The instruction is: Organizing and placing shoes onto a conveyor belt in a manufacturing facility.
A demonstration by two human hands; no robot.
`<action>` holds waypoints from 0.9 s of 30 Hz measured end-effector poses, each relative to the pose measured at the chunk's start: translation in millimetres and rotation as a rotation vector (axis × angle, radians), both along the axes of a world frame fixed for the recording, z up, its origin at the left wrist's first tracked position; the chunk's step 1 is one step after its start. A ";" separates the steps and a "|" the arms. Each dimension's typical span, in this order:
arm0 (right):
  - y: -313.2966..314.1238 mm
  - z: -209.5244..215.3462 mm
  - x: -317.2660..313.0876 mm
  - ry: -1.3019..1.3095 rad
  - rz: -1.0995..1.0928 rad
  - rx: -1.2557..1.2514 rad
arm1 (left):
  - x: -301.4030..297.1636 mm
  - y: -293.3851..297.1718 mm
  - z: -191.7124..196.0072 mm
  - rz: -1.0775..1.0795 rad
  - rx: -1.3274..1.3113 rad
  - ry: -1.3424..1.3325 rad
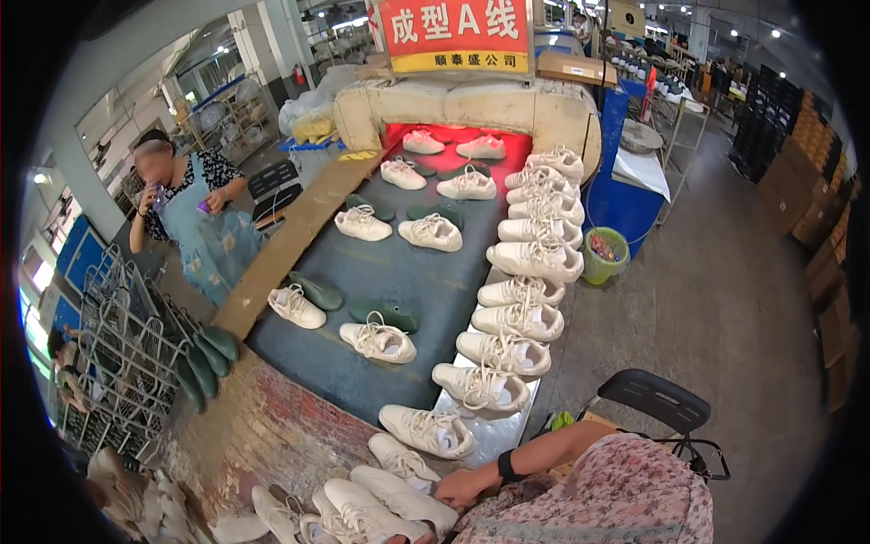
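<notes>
1) Right hand [459, 488], a black band [513, 465] at its wrist, is resting right beside a cream lace-up shoe [399, 456]; the fingertips are hiding among the shoes, so I cannot tell whether they are pinching one or lying loose
2) Left hand is not showing, so I cannot tell its state
3) Position: the shoe is lying near the right edge of the worn bench [263, 412], between a neighbouring shoe [441, 431] nearer the dark belt [426, 299] and a cluster of cream shoes [358, 503] at the lower edge
4) Technique, my judgement: the step seems to be handling shoes singly; working well is probably meaning holding by heel or collar, keeping fingers clean and sparing the pale upper from the scuffed wood
5) Appearance: the shoe is showing a plain, pale upper with a rounded toe pointing up and left; small marks are escaping judgement at this scale
</notes>
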State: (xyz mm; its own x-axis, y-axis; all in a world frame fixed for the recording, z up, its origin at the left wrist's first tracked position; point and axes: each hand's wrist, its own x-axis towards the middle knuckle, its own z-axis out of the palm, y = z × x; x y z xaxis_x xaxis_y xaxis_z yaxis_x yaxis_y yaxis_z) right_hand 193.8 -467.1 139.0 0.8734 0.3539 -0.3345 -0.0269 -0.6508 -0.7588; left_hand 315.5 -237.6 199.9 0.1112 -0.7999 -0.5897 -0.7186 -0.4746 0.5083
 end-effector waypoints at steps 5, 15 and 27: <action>21.2 -17.1 16.5 -0.169 0.054 0.137 | 9.3 27.1 -2.0 0.231 0.116 0.067; 11.1 -62.3 -22.6 0.098 -0.007 -0.042 | -24.1 6.8 -9.6 0.332 -0.151 0.060; 29.8 110.2 86.7 -0.344 -0.119 -0.153 | -16.1 3.6 28.6 0.406 -0.138 0.134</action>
